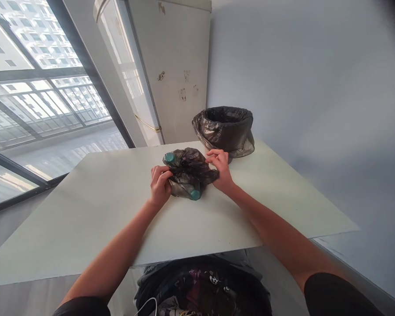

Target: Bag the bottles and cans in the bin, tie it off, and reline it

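two hands hold a bag, table's near edge well apart.

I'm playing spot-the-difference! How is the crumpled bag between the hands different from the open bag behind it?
The crumpled bag is bunched up low, while the open bag stands taller.
The open bag has a wide, round mouth; the crumpled bag's folds are gathered together.
Two teal round bits show at the crumpled bag, but none show at the open bag.
Both bags are black, thin and shiny.
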`<state>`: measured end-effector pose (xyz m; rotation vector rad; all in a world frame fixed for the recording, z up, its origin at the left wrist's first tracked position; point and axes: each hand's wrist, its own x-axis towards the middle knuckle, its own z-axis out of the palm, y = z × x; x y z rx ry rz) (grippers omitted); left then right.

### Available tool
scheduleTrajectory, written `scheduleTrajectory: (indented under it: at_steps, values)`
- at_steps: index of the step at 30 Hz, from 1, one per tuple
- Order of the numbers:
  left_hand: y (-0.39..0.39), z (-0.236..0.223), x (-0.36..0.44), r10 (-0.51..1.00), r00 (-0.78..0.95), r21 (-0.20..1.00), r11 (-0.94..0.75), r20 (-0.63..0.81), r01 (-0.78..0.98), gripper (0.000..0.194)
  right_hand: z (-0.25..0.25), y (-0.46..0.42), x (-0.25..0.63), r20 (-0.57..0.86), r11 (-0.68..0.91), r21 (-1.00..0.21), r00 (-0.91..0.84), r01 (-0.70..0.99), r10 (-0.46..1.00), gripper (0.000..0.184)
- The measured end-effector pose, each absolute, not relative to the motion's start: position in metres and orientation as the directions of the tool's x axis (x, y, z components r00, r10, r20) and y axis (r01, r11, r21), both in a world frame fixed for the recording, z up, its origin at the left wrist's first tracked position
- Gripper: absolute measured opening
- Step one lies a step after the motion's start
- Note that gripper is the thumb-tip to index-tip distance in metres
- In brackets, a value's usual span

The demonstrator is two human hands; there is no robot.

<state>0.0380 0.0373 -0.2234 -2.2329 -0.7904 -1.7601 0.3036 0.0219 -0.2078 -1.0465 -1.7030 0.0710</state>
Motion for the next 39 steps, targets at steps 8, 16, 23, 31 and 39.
scheduleTrajectory:
  at_steps: [8, 16, 23, 31, 39]
  values:
    - [0.037, -0.201, 0.033, 0.378, -0.15, 0.396, -0.739, 0.913, 0.544, 0.027, -0.2, 0.025, 0.308, 0.744, 0.539, -0.614, 0.195, 0.577, 0.639, 0.015]
    - [0.056, -0.211, 0.02, 0.584, -0.352, 0.68, -0.581, 0.731, 0.447, 0.022, -0.203, 0.027, 0.312, 0.538, 0.394, -0.818, 0.314, 0.419, 0.782, 0.011]
    - [0.066, -0.231, 0.025, 0.791, -0.191, 0.791, -0.492, 0.58, 0.363, 0.027, -0.227, 0.037, 0.303, 0.277, 0.225, -0.94, 0.188, 0.257, 0.942, 0.016]
    - [0.07, -0.237, 0.025, 0.831, -0.19, 0.833, -0.451, 0.523, 0.32, 0.027, -0.241, 0.045, 0.3, 0.213, 0.169, -0.947, 0.142, 0.273, 0.967, 0.014]
    - [0.079, -0.228, 0.008, 0.78, -0.342, 0.843, -0.417, 0.524, 0.34, 0.043, -0.239, 0.051, 0.319, 0.228, 0.075, -0.889, 0.294, 0.452, 0.928, 0.01]
